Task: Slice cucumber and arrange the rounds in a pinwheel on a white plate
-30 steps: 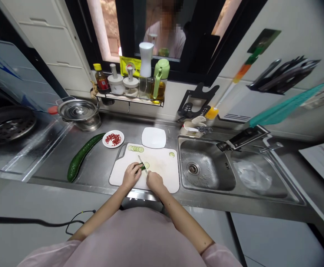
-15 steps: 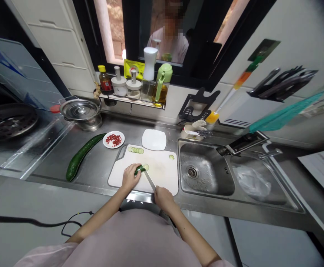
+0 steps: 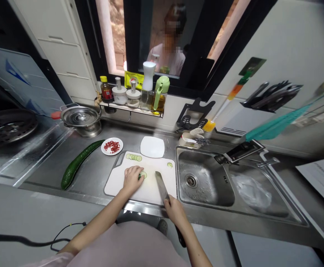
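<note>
On the white cutting board, my left hand closes over a short cucumber piece, mostly hidden under the fingers. A pale cut slice shows by the fingertips. My right hand grips a knife by its handle; the blade lies over the right part of the board, apart from the cucumber. Several overlapping cucumber slices sit along the board's far left edge. A small bit of cucumber rests near the far right corner.
Left of the board lie a long whole cucumber and a small plate of red pieces. Behind the board is a white square dish. A sink adjoins on the right. A lidded steel pot stands back left.
The knife has moved right, away from the cucumber piece, and its blade now shows more of its flat side. My left hand stays on the cucumber. The view has tilted slightly upward.
</note>
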`<control>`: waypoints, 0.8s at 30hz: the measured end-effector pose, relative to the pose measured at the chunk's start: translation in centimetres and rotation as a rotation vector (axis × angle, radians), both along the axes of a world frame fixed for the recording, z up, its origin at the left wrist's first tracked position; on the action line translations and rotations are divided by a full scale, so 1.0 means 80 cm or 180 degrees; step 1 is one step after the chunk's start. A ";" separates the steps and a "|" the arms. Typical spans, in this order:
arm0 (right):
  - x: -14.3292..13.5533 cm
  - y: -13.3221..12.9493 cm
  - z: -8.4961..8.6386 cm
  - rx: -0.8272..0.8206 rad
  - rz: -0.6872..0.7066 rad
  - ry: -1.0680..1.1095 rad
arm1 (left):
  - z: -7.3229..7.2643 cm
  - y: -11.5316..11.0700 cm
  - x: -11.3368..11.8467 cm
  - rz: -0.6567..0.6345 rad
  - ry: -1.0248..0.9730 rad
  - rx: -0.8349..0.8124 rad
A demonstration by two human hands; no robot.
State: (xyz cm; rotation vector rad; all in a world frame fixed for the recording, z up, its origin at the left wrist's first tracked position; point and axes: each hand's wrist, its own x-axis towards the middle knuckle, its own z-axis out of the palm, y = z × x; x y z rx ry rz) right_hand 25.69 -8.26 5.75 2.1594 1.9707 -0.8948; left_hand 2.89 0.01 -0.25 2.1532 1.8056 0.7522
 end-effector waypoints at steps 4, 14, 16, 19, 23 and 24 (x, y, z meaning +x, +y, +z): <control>-0.003 0.005 -0.004 0.0097 -0.0049 0.0078 | 0.022 0.034 0.021 -0.0338 0.0591 -0.0719; 0.000 0.013 -0.013 0.0229 -0.0147 0.0142 | 0.032 0.067 0.035 -0.0532 0.0859 -0.1559; 0.001 0.013 -0.015 0.0236 -0.0171 0.0209 | 0.031 0.068 0.034 -0.0588 0.0843 -0.1605; 0.002 0.015 -0.018 0.0219 -0.0196 0.0233 | 0.028 0.070 0.034 -0.0618 0.0867 -0.1609; 0.000 0.021 -0.021 0.0224 -0.0170 0.0223 | 0.026 0.070 0.034 -0.0587 0.0920 -0.1571; -0.001 0.022 -0.021 0.0230 -0.0160 0.0229 | 0.027 0.069 0.034 -0.0582 0.0903 -0.1546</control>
